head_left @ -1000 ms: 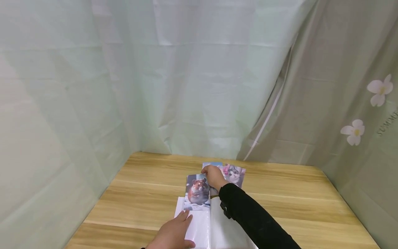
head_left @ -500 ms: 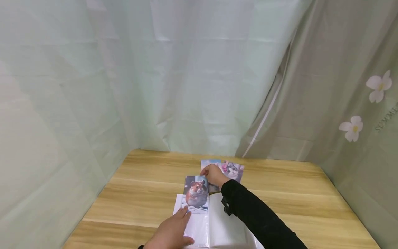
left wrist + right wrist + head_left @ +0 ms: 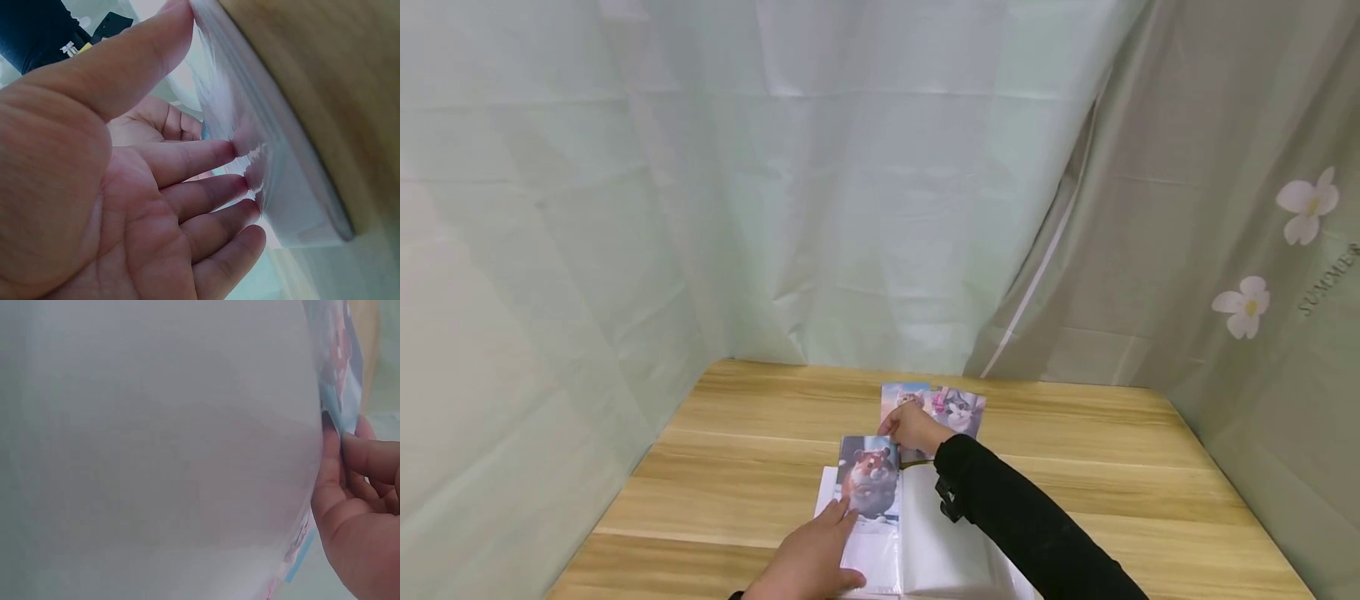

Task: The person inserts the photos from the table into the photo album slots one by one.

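A photo album (image 3: 943,533) with clear sleeves lies spread on the wooden table. Over its left page, a hamster picture (image 3: 871,475) is partly inside the sleeve, its upper part sticking out past the top edge. My right hand (image 3: 916,428) pinches that picture at its upper right edge; in the right wrist view, thumb and fingers (image 3: 369,453) grip its edge. With fingers extended, my left hand (image 3: 811,554) rests on the left page, fingertips at the picture's lower left. The left wrist view shows its fingertips (image 3: 240,181) against the glossy sleeve.
Behind the album lie a picture of a grey-and-white cat (image 3: 962,408) and another with a blue sky (image 3: 891,396), partly behind my right hand. Pale curtains (image 3: 865,208) hang around the table (image 3: 1075,442). A black sleeve (image 3: 1022,525) crosses the album's right page.
The hamster picture has slid down toward me, deeper into the left page's sleeve, with my right hand following it. My left hand has stayed on the page. The head view has shifted slightly.
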Tool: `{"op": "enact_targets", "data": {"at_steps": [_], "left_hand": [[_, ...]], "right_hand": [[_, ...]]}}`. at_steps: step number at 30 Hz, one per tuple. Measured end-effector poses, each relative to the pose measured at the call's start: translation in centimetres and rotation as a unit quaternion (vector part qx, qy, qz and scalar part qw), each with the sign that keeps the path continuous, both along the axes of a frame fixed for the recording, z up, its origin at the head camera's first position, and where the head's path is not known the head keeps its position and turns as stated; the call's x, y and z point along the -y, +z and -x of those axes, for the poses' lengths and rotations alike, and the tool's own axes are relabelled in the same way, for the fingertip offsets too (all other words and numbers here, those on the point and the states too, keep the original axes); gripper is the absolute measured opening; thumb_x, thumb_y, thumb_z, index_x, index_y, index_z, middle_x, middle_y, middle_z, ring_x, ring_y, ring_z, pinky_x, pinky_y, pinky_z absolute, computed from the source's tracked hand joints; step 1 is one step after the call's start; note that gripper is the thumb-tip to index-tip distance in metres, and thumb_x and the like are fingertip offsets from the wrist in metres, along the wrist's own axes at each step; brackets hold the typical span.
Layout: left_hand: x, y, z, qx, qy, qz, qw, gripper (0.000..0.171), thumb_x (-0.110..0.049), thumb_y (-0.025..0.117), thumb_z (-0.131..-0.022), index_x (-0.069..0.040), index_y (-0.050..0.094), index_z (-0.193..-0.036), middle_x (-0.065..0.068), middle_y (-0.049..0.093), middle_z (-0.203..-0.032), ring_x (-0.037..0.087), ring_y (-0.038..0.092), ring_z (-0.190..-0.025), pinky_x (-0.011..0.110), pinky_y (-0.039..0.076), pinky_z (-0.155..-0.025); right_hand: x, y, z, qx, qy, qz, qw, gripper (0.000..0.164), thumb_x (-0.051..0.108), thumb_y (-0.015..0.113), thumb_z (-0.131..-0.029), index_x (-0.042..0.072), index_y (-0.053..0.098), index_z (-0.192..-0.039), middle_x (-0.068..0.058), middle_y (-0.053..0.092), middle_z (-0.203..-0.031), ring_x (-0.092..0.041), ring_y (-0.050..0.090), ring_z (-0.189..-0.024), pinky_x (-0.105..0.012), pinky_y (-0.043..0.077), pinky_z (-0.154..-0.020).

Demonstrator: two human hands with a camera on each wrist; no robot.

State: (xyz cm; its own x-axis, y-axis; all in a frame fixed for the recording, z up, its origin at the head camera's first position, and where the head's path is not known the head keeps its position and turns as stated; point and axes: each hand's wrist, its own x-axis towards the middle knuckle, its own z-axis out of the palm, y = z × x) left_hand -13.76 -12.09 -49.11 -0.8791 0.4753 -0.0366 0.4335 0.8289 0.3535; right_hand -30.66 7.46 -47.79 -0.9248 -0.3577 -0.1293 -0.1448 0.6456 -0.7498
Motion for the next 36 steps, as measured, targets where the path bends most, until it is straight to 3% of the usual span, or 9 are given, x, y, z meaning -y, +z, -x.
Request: {"op": "enact_targets", "data": {"at_steps": [10,16,22,29,32,36], "left_hand": [[0.1,0.3,-0.1,-0.003,0.0,-0.002,1.0,0.086,-0.045,0.085,-0.073,0.007,0.056,-0.135,0.026,0.047,-0.147,0.043,0.049,-0.132,0.053,0.05,-0.097],[0.1,0.3,-0.1,-0.009,-0.002,0.0,1.0,0.086,-0.045,0.085,-0.072,0.007,0.057,-0.134,0.026,0.047,-0.147,0.043,0.049,-0.131,0.052,0.05,-0.097],[0.2,0.0,0.0,-0.001,-0.006,0.004,1.0,0.087,-0.046,0.085,-0.073,0.007,0.057,-0.135,0.026,0.047,-0.147,0.043,0.049,-0.132,0.053,0.05,-0.097],[0.1,-0.2,0.1,-0.005,-0.005,0.007,1.0,0.087,-0.047,0.085,-0.073,0.007,0.057,-0.135,0.026,0.048,-0.147,0.043,0.049,-0.131,0.052,0.051,-0.097],[0.0,-0.2,0.2,-0.001,-0.006,0.009,0.9999,0.087,-0.047,0.084,-0.073,0.007,0.057,-0.135,0.026,0.047,-0.147,0.042,0.049,-0.132,0.052,0.05,-0.097],[-0.1,-0.2,0.2,0.0,-0.009,0.013,0.9999,0.087,-0.047,0.084,-0.074,0.007,0.056,-0.136,0.025,0.047,-0.148,0.042,0.047,-0.133,0.05,0.05,-0.098]], "right_hand": [[0.3,0.5,-0.9,0.057,-0.009,-0.007,0.998,0.019,-0.015,0.06,-0.087,-0.001,0.074,-0.09,-0.006,0.066,-0.084,-0.014,0.055,-0.066,-0.025,0.052,-0.058],[0.3,0.2,-1.0,0.054,-0.005,-0.007,0.998,0.02,-0.016,0.06,-0.086,-0.001,0.074,-0.088,-0.005,0.066,-0.081,-0.012,0.056,-0.065,-0.023,0.052,-0.056],[0.3,0.1,-1.0,0.015,0.017,-0.032,0.999,0.021,-0.015,0.062,-0.086,0.002,0.075,-0.085,-0.004,0.066,-0.078,-0.013,0.054,-0.067,-0.023,0.049,-0.057],[1.1,0.3,-0.8,-0.115,0.094,-0.088,0.985,0.015,-0.007,0.069,-0.089,0.005,0.077,-0.083,-0.004,0.072,-0.082,-0.01,0.059,-0.074,-0.023,0.052,-0.07],[1.6,0.4,-0.9,-0.113,0.11,-0.084,0.984,0.019,-0.012,0.065,-0.088,0.004,0.077,-0.085,-0.005,0.072,-0.083,-0.009,0.058,-0.074,-0.023,0.053,-0.073],[2.3,0.5,-1.2,-0.093,0.098,-0.087,0.987,0.022,-0.015,0.063,-0.088,0.003,0.076,-0.087,-0.005,0.071,-0.084,-0.009,0.057,-0.073,-0.023,0.053,-0.074]]}}
